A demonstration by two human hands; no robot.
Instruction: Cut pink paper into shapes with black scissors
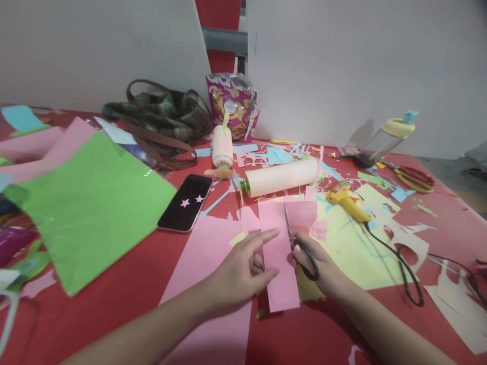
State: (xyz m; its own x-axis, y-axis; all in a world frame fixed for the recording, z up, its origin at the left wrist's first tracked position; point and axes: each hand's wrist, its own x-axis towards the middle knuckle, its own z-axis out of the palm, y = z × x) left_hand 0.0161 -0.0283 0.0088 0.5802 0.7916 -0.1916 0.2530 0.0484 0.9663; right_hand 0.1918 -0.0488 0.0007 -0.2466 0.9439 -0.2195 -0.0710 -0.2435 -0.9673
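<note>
My left hand [243,266] grips the left edge of a pink paper piece [283,286], index finger and thumb over its face and the other fingers behind. My right hand [323,266] is closed round black-handled scissors [312,263]. Their blades point away from me and meet the paper along a cut in its upper part, where a flap extends to the right. Beneath my left forearm lies a larger pink sheet [213,304]. Yellow paper [353,253] spreads out to the right of my right hand.
A phone [182,215] with small pink stars on it lies left of centre, beside a green sheet pack [95,208]. Behind the paper are a cream-wrapped bottle [281,177] and scraps. A yellow glue gun [348,204] with its cord and red-yellow pliers [413,177] lie right.
</note>
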